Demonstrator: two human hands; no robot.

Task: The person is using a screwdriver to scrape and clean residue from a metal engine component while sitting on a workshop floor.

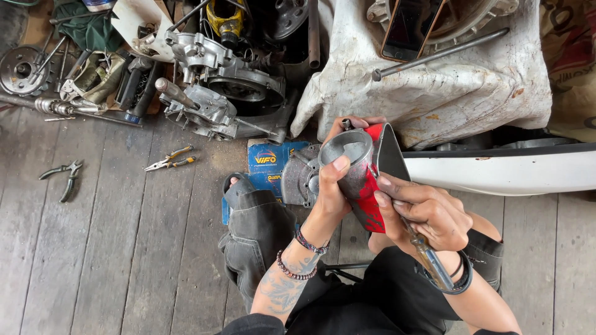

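Note:
My left hand (335,186) grips a grey metal cylinder with an open round top (347,152), thumb pressed on its rim. A red cloth (372,205) is wrapped along the cylinder's right side. My right hand (428,214) presses on that cloth and holds a slim metal tool with a handle (431,260) that runs back toward my wrist. The hands are raised above my knees, over a grey engine cover (299,180) and a blue box (267,162) on the floor.
Engine casings (217,93) and loose parts lie at the upper left on the wooden floor. Yellow-handled pliers (171,159) and dark pliers (65,177) rest to the left. A dirty white cloth (434,87) covers a bulky part with a rod and a phone (410,28) on top.

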